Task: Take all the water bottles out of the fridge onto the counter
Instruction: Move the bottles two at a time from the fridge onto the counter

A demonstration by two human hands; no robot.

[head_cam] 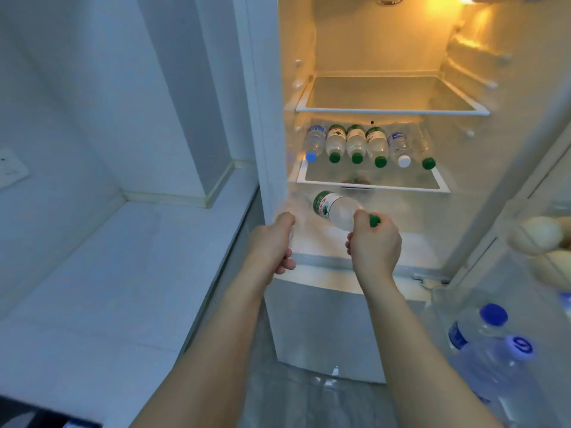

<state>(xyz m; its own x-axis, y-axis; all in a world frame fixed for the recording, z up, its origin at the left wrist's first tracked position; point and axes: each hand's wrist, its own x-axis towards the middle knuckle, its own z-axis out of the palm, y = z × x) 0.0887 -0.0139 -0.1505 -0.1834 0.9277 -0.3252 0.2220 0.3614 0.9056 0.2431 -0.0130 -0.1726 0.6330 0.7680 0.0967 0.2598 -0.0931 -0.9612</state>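
The fridge (pixel 268 125) stands open. Several water bottles (pixel 356 143) lie side by side on its middle glass shelf (pixel 370 184), caps toward me, most green, one blue, one white. My right hand (pixel 374 242) grips the neck of a green-labelled, green-capped bottle (pixel 335 210), held tilted in front of the lower compartment. My left hand (pixel 275 242) is curled at the fridge's left edge round a blurred clear bottle (pixel 291 233), hard to make out. The white counter (pixel 102 288) lies to the left.
The top glass shelf (pixel 392 111) holds nothing. On the open door at right stand large blue-capped bottles (pixel 491 338), with eggs (pixel 537 234) above them. A wall socket (pixel 10 168) sits on the left wall. The counter's back corner has a wall pillar (pixel 197 118).
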